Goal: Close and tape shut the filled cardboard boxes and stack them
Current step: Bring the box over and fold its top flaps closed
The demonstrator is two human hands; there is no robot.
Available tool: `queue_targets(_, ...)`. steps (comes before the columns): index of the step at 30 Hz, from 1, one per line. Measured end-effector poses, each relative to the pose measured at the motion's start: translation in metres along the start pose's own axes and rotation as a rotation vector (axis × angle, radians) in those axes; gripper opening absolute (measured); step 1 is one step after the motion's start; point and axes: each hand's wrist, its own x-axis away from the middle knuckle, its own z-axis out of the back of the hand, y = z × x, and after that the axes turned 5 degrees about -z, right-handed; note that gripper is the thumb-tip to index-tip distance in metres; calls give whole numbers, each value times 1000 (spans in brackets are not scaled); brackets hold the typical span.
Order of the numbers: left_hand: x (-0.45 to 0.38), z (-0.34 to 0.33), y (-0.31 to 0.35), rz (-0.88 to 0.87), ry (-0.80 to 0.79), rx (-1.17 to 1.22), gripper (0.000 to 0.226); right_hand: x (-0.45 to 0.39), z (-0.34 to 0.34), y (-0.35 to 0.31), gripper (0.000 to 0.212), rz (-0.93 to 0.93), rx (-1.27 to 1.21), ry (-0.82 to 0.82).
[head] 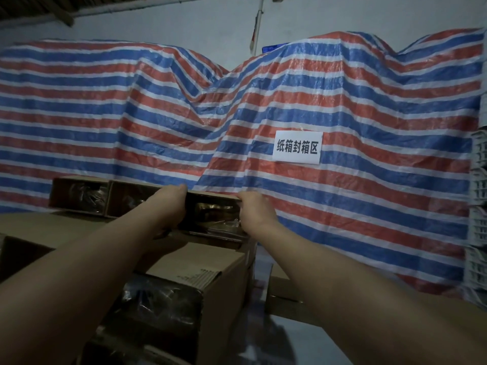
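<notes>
Nearest, at the bottom left, stands an open carton [184, 299] with dark plastic-wrapped goods inside and its flaps not yet folded. Beyond it, both forearms reach away toward a small open box [213, 214] that sits on top of the stacked cartons, to the right of a similar open box [79, 197] in the same row. The left hand [171, 206] grips the left end of this box, fingers curled over its upper edge; the right hand [254, 209] grips the right end in the same way. So both grips are clenched on the box, which is open toward the camera and shows shiny wrapped contents.

The risk, as I judge it: the box is not closed or taped, so if it is tilted while pulled, the contents can slide out. It also rests near the stack's right edge, where it could drop.

Far behind hangs a striped tarpaulin [369, 114] in red, blue and white. A white paper sign [297, 147] on it reads "纸箱封箱区".
</notes>
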Motion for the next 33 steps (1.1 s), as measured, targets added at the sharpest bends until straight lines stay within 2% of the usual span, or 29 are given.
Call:
queue_targets(4, -1, 5, 6, -41, 81, 66, 36, 0, 11, 3, 22, -28, -78, 27)
queue_targets(8, -1, 20, 19, -78, 239, 333, 41, -5, 40, 4, 23, -62, -87, 50)
queue_targets(13, -1, 55, 42, -70, 330, 570, 24, -8, 105, 12, 16, -107, -123, 65)
queue_targets(16, 4, 80, 70, -49, 225, 853, 20, -2, 155, 22, 13, -147, -99, -28)
queue_targets(19, 20, 98, 103, -26, -17, 1100, 11, 16, 199, 38, 13, -246, -160, -150)
queue_targets(22, 46, 103, 128, -81, -220, 1263, 24, 43, 236, 57, 11, -357, -219, -246)
queue_targets(25, 76, 95, 154, -117, -269, 1453, 33, 71, 262, 79, 10, -445, -250, -329)
queue_targets(27, 98, 84, 178, -79, -274, 1540, 31, 93, 274, 92, 11, -503, -256, -404)
queue_targets(30, 137, 65, 214, 105, -266, 1597, 23, 125, 285, 112, 13, -588, -212, -497)
queue_targets(33, 173, 39, 237, 246, -364, 1664, 38, 159, 281, 132, 7, -667, -180, -569)
